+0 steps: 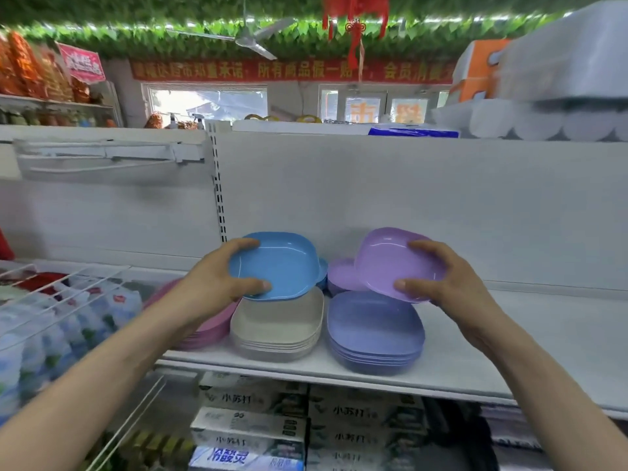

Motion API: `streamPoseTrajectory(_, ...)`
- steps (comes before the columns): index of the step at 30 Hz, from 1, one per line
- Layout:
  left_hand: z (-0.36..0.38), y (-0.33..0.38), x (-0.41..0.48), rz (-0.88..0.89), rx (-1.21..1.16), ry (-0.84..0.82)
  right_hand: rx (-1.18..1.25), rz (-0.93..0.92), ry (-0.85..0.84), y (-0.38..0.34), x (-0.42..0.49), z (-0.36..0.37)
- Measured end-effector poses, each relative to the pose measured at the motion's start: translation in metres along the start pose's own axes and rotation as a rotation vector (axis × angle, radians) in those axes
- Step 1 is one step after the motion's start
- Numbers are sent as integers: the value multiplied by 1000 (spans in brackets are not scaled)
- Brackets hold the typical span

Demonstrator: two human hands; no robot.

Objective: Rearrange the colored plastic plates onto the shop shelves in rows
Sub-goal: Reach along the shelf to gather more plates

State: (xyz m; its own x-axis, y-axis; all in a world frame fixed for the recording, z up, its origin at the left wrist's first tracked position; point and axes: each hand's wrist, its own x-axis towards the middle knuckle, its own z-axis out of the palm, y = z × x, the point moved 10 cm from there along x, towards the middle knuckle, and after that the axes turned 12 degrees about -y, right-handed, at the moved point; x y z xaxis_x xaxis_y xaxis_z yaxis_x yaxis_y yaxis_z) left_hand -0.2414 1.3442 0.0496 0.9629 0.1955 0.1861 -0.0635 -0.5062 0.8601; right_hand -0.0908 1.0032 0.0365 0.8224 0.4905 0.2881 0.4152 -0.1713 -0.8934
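1. Two plates are in the air in the head view, one in each hand, above the stacks on the white shelf.
2. Your left hand pinches the blue plate by its left edge, with the fingers curled over the far rim and the thumb pressed on the near rim. The plate hangs over the beige stack, and the pink stack is partly hidden behind your wrist.
3. Your right hand clamps the lilac plate the same way by its right edge. It sits above the periwinkle stack and in front of the lilac stack.
4. The blue plate's hollow faces up, tipped a little toward you, and its longer side seems to run left to right, matching the stacks below.
5. The lilac plate is tilted more steeply, its hollow turned toward you and leftward and its long side sloping down to the right.
6. Level each plate before lowering it, and square its rounded corners with the stack of its own colour so it nests instead of perching.
7. A sliver of blue shows just behind the blue plate, likely its pile. Carry the plate back over the beige stack without clipping it.
8. Release only once the rim seats, because a tilted plate may slide off.
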Motion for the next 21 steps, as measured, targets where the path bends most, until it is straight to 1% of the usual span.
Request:
streamPoseTrajectory(5,-3,-10,17,-7,-33,-23,-66,84,-29,26,24,-1)
streamPoseTrajectory(11,-29,-28,20,-27,2,-18,-123,64,-62,25,66,19)
streamPoseTrajectory(14,-41,-34,18,-43,39,-28,-179,82,-111,31,86,32)
streamPoseTrajectory(18,-55,-40,15,-50,59,-34,-337,140,-221,41,105,43)
streamPoseTrajectory(21,-65,-41,15,-50,57,-27,-421,175,-272,47,111,42)
